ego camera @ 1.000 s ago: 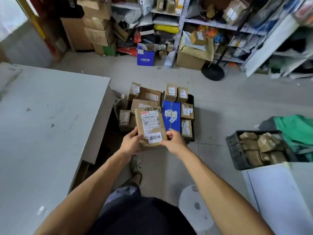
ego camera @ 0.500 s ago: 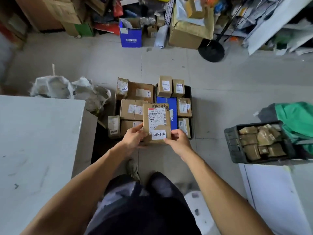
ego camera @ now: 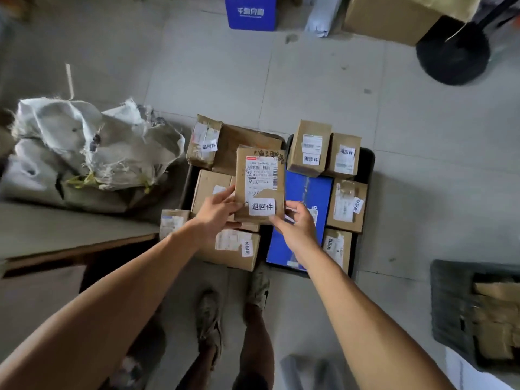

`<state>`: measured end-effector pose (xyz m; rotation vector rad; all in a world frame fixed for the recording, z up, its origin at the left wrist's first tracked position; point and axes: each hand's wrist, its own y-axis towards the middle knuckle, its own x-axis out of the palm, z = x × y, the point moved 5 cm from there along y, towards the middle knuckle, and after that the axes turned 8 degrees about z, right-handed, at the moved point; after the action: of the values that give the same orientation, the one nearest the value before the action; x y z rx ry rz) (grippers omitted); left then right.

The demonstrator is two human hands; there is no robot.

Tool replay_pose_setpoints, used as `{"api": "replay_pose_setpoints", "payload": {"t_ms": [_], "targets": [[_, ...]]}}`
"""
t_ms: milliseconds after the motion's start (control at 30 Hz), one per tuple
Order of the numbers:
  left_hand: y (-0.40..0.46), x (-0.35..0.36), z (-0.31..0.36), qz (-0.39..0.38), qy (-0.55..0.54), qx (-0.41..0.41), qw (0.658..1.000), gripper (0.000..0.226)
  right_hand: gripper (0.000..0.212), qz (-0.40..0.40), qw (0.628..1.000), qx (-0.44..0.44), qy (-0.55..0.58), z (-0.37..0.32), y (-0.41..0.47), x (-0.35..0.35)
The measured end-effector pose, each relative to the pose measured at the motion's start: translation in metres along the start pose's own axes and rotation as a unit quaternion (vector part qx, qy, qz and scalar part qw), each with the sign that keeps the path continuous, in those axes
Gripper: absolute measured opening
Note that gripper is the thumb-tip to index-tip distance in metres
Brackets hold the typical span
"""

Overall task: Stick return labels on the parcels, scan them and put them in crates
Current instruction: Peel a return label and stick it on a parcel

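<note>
Both hands hold one parcel [ego camera: 260, 184] by its lower corners: the left hand [ego camera: 216, 212] curls its fingers on the lower left edge, and the right hand [ego camera: 295, 224] pinches the lower right corner beside the white return label [ego camera: 262, 206]. This parcel is in the air, above the crates [ego camera: 367, 164] on the floor, where other labelled parcels already lie close together, with a blue box [ego camera: 306, 192] between them. It is a small flat carton wrapped in brown tape. I judge it light, because the fingers alone carry it at one end and it does not sag. The carton looks stiff, so it should keep its shape under a firm pinch, but the glossy tape may be slippery, and the shipping label [ego camera: 261, 175] is already torn at its lower part. A grip on the two long edges, not on the labels, seems safest. The free places in the crates are narrow, so it may need to go on top of the other parcels. What is inside I cannot tell, so it is better to set it down than to drop it.
</note>
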<state>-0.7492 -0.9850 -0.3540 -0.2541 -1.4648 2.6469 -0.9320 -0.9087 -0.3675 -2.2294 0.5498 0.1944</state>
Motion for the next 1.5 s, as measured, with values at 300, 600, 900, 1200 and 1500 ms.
{"api": "replay_pose_setpoints", "payload": {"t_ms": [300, 600, 900, 1200, 1500], "targets": [[0.215, 0.055, 0.038, 0.020, 0.023, 0.055, 0.998, 0.060, 0.056, 0.067, 0.997, 0.030, 0.034, 0.027, 0.207, 0.055], [0.273, 0.079, 0.020, 0.032, 0.094, 0.063, 0.993, 0.059, 0.041, 0.126, 0.975, 0.153, 0.099, 0.082, 0.277, 0.094], [0.266, 0.080, 0.009, 0.017, 0.209, 0.084, 0.974, 0.053, 0.059, 0.098, 0.971, 0.185, 0.112, 0.092, 0.267, 0.082], [0.098, 0.039, 0.039, 0.028, 0.262, 0.079, 0.961, 0.044, 0.040, -0.032, 0.990, 0.108, -0.084, -0.009, 0.125, 0.030], [-0.199, -0.082, 0.072, 0.122, 0.364, 0.166, 0.908, 0.039, 0.035, -0.116, 0.921, -0.141, -0.343, -0.147, -0.136, 0.017]]}}
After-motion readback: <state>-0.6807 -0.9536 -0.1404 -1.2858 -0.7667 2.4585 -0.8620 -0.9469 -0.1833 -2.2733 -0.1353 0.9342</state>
